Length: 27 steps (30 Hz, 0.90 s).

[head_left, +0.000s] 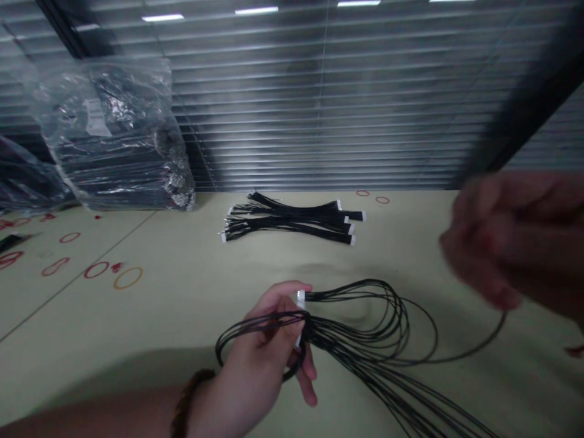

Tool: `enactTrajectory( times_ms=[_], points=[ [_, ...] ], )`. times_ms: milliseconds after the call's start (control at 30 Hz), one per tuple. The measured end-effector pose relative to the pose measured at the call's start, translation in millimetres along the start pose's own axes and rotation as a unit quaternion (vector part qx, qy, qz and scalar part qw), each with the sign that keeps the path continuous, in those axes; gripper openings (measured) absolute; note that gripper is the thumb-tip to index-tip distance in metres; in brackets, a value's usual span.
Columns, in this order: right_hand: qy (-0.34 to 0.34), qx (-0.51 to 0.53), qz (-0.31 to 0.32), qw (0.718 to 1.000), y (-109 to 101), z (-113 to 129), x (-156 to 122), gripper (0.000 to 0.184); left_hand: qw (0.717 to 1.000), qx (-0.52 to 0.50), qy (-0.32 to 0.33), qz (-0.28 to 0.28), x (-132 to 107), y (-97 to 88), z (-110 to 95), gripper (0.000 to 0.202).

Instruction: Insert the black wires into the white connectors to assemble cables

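My left hand [260, 347] grips a bundle of thin black wires [365, 340] near their white connectors [300, 299], and the loose wires fan out in long loops to the right across the table. My right hand [506, 243] is blurred by motion at the right of the view, with its fingers bunched. One black wire [474, 347] curves up to the lower edge of that hand, but I cannot tell if the hand holds it. A wooden bead bracelet [185, 404] circles my left wrist.
A neat pile of black wire harnesses [292, 222] with white connectors lies on the pale green table [182, 304] beyond my hands. Clear plastic bags of black wires [114, 134] stand at the back left. Red rings are marked on the table. Window blinds [319, 109] run behind.
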State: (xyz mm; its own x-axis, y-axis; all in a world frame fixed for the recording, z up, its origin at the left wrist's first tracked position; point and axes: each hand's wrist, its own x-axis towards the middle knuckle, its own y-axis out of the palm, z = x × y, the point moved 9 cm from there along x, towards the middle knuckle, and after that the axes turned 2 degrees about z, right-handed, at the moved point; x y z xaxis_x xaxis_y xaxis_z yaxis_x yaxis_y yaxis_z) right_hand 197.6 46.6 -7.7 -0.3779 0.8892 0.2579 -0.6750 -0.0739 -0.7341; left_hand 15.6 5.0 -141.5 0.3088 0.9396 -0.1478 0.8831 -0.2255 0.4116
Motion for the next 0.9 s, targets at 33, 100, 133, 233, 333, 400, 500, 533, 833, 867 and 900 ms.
enactTrajectory(
  times_ms=[33,100,133,233,333,400,500,533,833,867,900],
  points=[
    [-0.015,0.016,0.041,0.999,19,10,-5,0.035,1.0,-0.006,0.003,0.002,-1,0.2,0,0.028],
    [-0.039,-0.008,0.099,0.994,54,26,-15,0.018,1.0,-0.016,0.008,0.008,-2,1.3,0,0.027],
    [-0.056,-0.041,0.092,0.993,64,32,-18,0.016,1.0,-0.018,0.009,0.011,-2,2.0,-1,0.026],
    [-0.095,-0.118,0.051,0.987,81,41,-23,0.014,1.0,-0.011,0.009,0.024,-3,4.6,-2,0.022],
    [-0.115,-0.135,0.043,0.983,86,40,-24,0.013,0.999,0.001,0.008,0.035,-3,5.7,-2,0.02],
    [-0.126,-0.138,0.039,0.982,85,41,-24,0.013,0.999,0.004,0.008,0.045,-3,6.3,-1,0.02],
    [-0.138,-0.143,0.03,0.98,83,44,-25,0.014,0.999,0.0,0.008,0.05,-4,5.6,1,0.02],
    [-0.14,-0.144,0.029,0.979,83,45,-25,0.015,0.999,-0.001,0.01,0.052,-4,5.4,1,0.02],
    [-0.155,-0.165,0.027,0.974,84,49,-27,0.02,0.998,0.018,0.017,0.059,-4,5.2,0,0.02],
    [-0.154,-0.166,0.026,0.974,84,49,-27,0.021,0.998,0.017,0.02,0.062,-4,5.6,0,0.02],
    [-0.151,-0.166,0.024,0.974,83,49,-26,0.022,0.998,0.018,0.021,0.064,-4,6.0,-1,0.021]
  ],
)
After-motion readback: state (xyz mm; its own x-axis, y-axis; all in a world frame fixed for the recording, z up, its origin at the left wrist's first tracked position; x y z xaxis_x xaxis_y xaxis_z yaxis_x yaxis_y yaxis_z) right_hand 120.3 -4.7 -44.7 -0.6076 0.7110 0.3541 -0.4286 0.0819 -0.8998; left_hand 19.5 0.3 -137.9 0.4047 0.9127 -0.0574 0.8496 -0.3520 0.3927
